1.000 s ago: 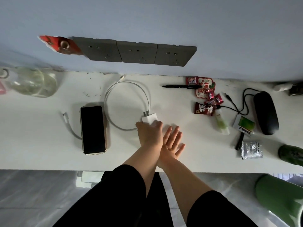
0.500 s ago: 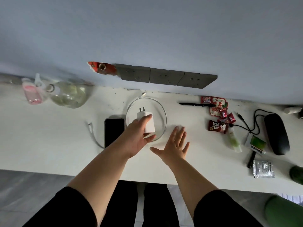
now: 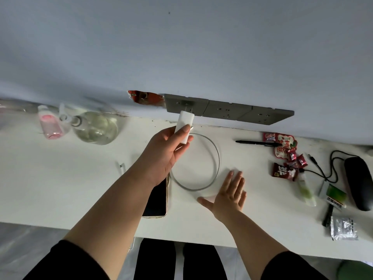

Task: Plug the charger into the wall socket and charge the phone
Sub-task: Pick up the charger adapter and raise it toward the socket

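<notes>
White charger (image 3: 184, 126) sits pinched in the left grip (image 3: 164, 156), raised at the leftmost grey wall socket (image 3: 186, 104). Right grip (image 3: 228, 194) lies spread flat on the table (image 3: 60, 178), holding nothing. Phone (image 3: 156, 199) lies under the left wrist.

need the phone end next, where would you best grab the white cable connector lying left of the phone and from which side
Probably pinch the connector across its short rigid tip, coming from above with the free right hand. It lies flat on the table, left of the phone, so only its top and sides are reachable.
</notes>
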Available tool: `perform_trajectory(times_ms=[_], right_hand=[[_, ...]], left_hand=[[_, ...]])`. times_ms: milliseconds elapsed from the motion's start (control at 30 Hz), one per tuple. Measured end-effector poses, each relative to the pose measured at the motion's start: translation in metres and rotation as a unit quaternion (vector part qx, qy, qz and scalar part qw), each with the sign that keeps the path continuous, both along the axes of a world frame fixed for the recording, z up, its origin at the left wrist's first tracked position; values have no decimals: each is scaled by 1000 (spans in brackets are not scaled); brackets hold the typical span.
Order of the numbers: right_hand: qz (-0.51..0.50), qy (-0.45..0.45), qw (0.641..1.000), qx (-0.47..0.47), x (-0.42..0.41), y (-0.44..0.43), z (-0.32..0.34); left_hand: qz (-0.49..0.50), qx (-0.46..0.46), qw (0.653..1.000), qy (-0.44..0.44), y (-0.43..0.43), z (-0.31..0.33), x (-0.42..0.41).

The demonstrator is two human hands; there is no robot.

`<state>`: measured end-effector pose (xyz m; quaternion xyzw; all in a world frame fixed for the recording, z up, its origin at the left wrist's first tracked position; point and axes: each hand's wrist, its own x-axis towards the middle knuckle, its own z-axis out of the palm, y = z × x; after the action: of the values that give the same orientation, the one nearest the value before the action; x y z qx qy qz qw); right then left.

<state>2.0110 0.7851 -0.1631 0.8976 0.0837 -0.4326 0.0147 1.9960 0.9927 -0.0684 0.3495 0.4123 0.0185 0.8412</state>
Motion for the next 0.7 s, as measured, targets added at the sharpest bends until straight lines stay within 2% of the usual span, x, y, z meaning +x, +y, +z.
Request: perform_trajectory(times_ms=[133,433,700], right_hand=[[-1,5,1000,-1,1,2,1],[-1,12,1000,-4,1,2,1],[-6,14,1000,-7,0,2,0]], left_hand=[[19,9,1000,-14,1,1,1],[27,34,999,14,-3,7,2],[46,25,998,21,-3,11,-1]])
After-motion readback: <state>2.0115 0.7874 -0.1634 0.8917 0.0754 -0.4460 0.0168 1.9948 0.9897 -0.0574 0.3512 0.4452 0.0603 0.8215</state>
